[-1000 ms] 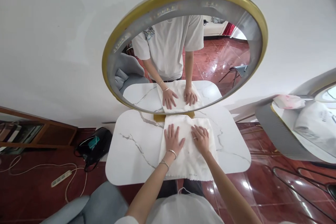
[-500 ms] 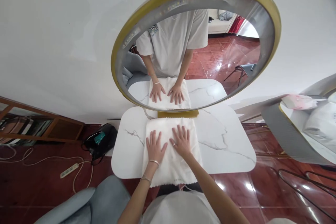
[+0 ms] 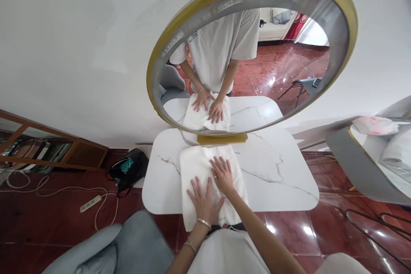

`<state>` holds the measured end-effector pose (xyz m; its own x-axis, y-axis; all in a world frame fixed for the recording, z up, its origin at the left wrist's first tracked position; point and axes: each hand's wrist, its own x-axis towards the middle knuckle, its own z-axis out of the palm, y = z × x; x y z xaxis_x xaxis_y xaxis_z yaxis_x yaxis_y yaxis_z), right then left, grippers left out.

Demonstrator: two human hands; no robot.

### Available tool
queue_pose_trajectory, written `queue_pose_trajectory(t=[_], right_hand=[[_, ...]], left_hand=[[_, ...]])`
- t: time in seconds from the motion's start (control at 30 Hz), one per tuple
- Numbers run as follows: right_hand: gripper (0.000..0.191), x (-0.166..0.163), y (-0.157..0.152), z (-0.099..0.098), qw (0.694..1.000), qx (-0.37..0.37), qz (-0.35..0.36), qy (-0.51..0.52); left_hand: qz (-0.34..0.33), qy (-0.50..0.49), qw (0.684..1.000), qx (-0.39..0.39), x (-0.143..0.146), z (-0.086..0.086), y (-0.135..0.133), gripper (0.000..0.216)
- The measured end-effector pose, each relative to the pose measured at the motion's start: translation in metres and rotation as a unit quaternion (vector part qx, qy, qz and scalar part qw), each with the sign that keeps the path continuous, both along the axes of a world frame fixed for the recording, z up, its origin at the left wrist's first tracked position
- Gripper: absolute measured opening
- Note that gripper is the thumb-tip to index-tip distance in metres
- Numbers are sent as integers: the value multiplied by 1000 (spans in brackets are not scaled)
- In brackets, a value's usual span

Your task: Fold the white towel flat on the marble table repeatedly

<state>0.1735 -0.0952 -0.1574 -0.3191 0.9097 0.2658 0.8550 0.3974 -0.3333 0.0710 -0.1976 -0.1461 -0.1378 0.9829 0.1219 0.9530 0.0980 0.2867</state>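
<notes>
A white towel (image 3: 195,162) lies spread on a white marbled table (image 3: 276,184), its near edge hanging over the front. Flat on its lower middle rests my left hand (image 3: 205,201), fingers spread, with a bracelet at the wrist. My right hand (image 3: 223,175) lies higher up on the right half of the cloth, palm down, fingers stretched out and a ring on one of them. Neither hand grips the fabric. Behind the towel stands a round mirror (image 3: 349,30) with a gold frame, reflecting both hands and a white shirt.
A grey chair (image 3: 141,239) stands at the lower left. Beyond it are a black bag (image 3: 128,169), a power strip (image 3: 90,204) with cables, and a wooden cabinet (image 3: 81,154). To the right is another table (image 3: 359,167) with a pink-and-white packet (image 3: 374,125) on it.
My left hand has slid toward me and to the right across the towel. My right hand stays near the same spot. The towel sits slightly skewed, and the view has shifted a little.
</notes>
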Motion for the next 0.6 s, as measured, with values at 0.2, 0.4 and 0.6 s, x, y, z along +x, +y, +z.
queue_pose_trajectory(t=[0.2,0.4,0.6], right_hand=[[52,70,11,-4,988,22,-149,24],[44,82,11,-7,985,27,-168,-30],[43,12,4,0,998,7,-42,-45]], left_hand=[[-86,-34,996,3,43,-2,32,78],[-130,-23,991,23,28,1,35,68],[-79,35,996,20,-35,1,11,59]])
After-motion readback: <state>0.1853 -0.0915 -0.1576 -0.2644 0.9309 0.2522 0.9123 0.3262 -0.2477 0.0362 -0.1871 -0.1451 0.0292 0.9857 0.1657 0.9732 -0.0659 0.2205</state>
